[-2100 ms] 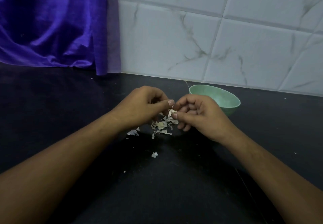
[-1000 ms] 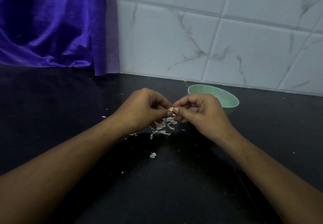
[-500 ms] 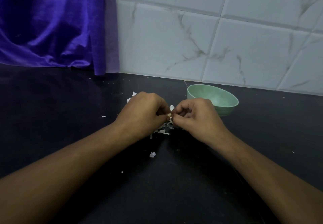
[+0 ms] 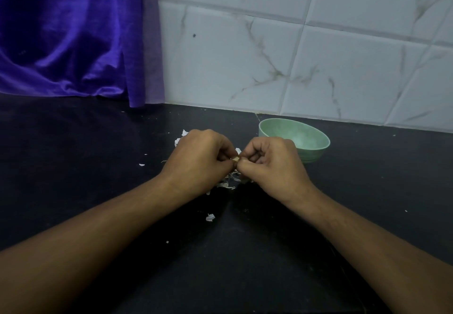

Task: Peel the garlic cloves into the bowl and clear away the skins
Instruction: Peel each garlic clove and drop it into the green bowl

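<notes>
Both hands meet over the middle of the black table (image 4: 73, 157), knuckles up and fingers curled inward. The left hand (image 4: 201, 159) and the right hand (image 4: 272, 164) each pinch the same garlic clove (image 4: 235, 159) between thumb and bent fingers, so that the fingertips of the two hands nearly touch. Only a small tan bit of the clove shows in the gap between them. That bit lies roughly across, from one hand toward the other, but the fingers cover the rest, so its long axis and which end points where cannot be told for sure. The clove is held just above the table, not resting on it.

Right below the hands lies a small heap of pale skins (image 4: 229, 182), partly hidden by the left hand's heel. More white scraps (image 4: 180, 137) show just behind the left hand, and a single curled flake (image 4: 210, 217) lies nearer the person, between the two forearms. A few tiny specks dot the table to the left.

A light green bowl (image 4: 315, 153) stands upright just behind and to the right of the right hand, close to the tiled wall (image 4: 269, 56); what it holds cannot be made out. A purple curtain (image 4: 68, 32) hangs down to the table at the far left.
</notes>
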